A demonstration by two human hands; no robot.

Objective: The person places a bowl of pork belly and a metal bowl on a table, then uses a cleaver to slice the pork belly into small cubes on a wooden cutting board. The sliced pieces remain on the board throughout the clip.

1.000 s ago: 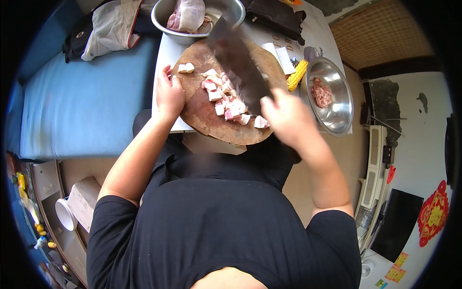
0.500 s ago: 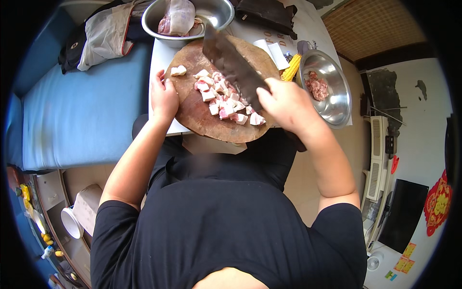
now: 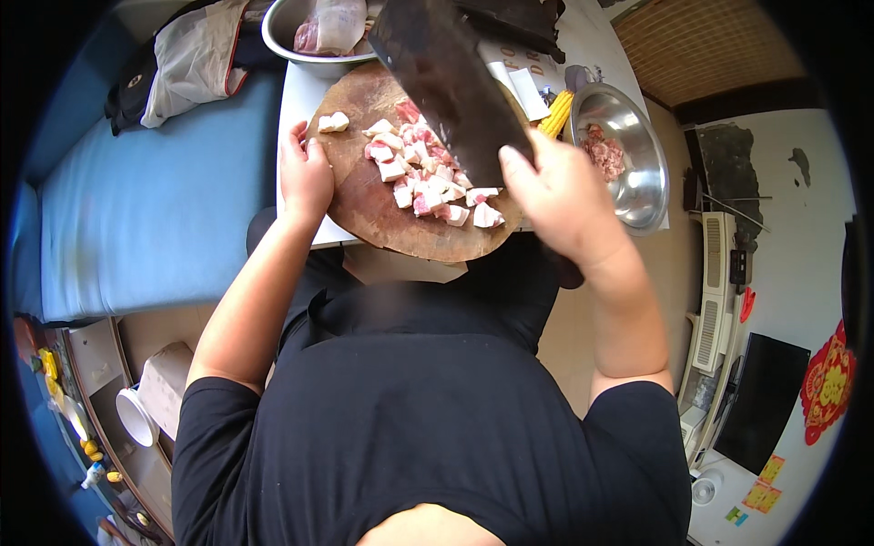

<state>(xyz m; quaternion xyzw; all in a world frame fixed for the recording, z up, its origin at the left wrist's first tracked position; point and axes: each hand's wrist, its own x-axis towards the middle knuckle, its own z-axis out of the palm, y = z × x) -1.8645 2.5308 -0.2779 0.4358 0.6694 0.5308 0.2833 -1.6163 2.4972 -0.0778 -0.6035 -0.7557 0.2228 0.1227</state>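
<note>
A round wooden chopping board (image 3: 364, 200) lies on a small white table (image 3: 293, 100), with several cubes of raw pork (image 3: 428, 177) piled on it. One lone piece (image 3: 334, 121) sits at the board's far left. My right hand (image 3: 560, 196) grips a big dark cleaver (image 3: 446, 77), lifted above the meat with its blade pointing away from me. My left hand (image 3: 305, 173) rests on the board's left rim, fingers curled over the edge.
A steel bowl (image 3: 628, 155) with minced meat stands at the right, a corn cob (image 3: 555, 114) beside it. Another steel bowl (image 3: 314, 27) holding a bag of meat is at the back. A blue bed (image 3: 146, 209) with a grey bag (image 3: 187, 64) lies left.
The cleaver has risen off the board and now hangs higher over the meat. My left hand has stayed on the board's left rim.
</note>
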